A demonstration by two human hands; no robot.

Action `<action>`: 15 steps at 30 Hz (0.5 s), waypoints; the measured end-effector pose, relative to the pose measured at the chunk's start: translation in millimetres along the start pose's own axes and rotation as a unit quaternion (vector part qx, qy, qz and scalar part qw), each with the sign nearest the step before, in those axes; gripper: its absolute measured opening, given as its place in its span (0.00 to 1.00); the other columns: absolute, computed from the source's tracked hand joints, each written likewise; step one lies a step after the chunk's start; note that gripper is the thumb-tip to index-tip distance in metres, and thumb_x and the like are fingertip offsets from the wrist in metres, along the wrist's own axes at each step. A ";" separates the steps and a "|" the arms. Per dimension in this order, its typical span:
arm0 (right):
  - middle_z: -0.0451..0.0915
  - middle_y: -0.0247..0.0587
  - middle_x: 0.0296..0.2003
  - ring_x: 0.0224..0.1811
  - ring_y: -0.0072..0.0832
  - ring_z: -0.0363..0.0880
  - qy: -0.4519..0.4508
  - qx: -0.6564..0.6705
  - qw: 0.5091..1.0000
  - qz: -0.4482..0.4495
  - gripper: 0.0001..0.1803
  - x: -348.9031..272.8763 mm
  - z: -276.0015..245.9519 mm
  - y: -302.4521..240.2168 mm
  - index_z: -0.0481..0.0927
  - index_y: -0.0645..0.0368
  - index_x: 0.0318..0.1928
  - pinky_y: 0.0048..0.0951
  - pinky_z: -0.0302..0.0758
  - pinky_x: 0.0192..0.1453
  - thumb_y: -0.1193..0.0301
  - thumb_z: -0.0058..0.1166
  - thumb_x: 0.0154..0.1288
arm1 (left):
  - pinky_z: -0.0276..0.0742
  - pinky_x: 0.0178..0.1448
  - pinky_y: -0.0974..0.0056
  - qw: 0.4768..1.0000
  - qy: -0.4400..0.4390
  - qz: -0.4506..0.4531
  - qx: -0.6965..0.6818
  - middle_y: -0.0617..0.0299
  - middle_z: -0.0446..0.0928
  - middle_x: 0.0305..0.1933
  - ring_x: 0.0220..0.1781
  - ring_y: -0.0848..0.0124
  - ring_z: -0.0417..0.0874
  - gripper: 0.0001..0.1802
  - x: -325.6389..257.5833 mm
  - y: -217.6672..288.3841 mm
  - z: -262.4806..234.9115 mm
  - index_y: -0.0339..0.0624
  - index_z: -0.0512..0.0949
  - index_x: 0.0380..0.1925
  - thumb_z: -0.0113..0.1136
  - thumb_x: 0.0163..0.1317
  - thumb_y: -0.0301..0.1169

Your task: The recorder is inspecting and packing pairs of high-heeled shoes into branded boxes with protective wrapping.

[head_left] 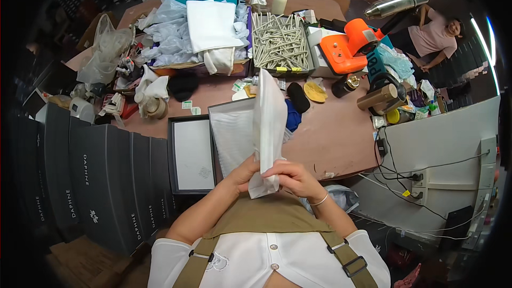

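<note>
At frame centre, I hold both hands closed on a white paper bag [269, 122]: left hand [242, 173] and right hand [290, 177] pinch its lower end, fingers [282, 169] curled tight. The bag stands upright above the bench [330, 138]. Step in hand: opening or folding; the next move likely needs a firm two-handed pinch.

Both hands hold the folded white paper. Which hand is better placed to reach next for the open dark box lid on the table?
Left, probably. The left hand grips the folded white paper sheet beside the open dark rectangular box lid; the right hand is farther away.
</note>
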State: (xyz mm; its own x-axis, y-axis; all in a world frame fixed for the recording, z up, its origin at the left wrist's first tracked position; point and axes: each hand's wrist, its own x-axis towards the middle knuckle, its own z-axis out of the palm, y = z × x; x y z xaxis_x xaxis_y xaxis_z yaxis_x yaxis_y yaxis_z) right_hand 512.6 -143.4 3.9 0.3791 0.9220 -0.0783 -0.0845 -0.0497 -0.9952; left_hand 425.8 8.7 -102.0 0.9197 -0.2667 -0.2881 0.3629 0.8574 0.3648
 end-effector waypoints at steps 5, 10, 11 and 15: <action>0.74 0.44 0.52 0.53 0.33 0.77 0.019 0.295 0.925 0.238 0.20 -38.5 -30.4 73.3 0.67 0.56 0.63 0.28 0.79 0.49 0.69 0.43 0.72 | 0.64 0.68 0.61 0.831 0.167 0.126 0.516 0.53 0.69 0.63 0.64 0.60 0.70 0.57 -79.3 59.8 -8.2 0.47 0.49 0.72 0.71 0.41 0.22; 0.58 0.48 0.68 0.64 0.39 0.65 -0.076 0.076 0.986 0.125 0.47 -21.8 -28.2 48.0 0.49 0.51 0.73 0.35 0.71 0.59 0.55 0.60 0.60 | 0.68 0.63 0.63 0.820 0.223 0.064 0.523 0.53 0.74 0.57 0.56 0.67 0.75 0.58 -88.3 94.8 -26.8 0.48 0.53 0.71 0.71 0.35 0.18; 0.59 0.55 0.66 0.61 0.43 0.67 -0.076 -0.126 0.982 0.121 0.47 -7.4 -12.6 26.8 0.50 0.52 0.72 0.35 0.72 0.54 0.60 0.63 0.57 | 0.71 0.58 0.65 0.874 0.296 0.165 0.348 0.53 0.75 0.53 0.51 0.66 0.78 0.50 -72.6 90.2 -41.0 0.43 0.52 0.70 0.64 0.45 0.17; 0.59 0.65 0.63 0.53 0.50 0.73 0.037 -0.348 0.930 0.111 0.41 42.0 17.8 90.4 0.57 0.58 0.69 0.35 0.74 0.52 0.71 0.59 0.55 | 0.69 0.59 0.66 0.882 0.315 0.232 0.262 0.50 0.73 0.55 0.56 0.66 0.74 0.39 12.0 78.2 -80.4 0.37 0.49 0.70 0.55 0.61 0.26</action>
State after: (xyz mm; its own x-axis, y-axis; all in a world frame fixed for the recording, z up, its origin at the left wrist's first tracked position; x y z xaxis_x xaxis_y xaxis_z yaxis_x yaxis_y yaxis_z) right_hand 504.5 -102.3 -88.3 0.4873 0.8321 -0.2648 0.4393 -0.4957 -0.7492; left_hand 453.2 107.9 -148.1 0.7819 0.4977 -0.3753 0.1411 0.4451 0.8843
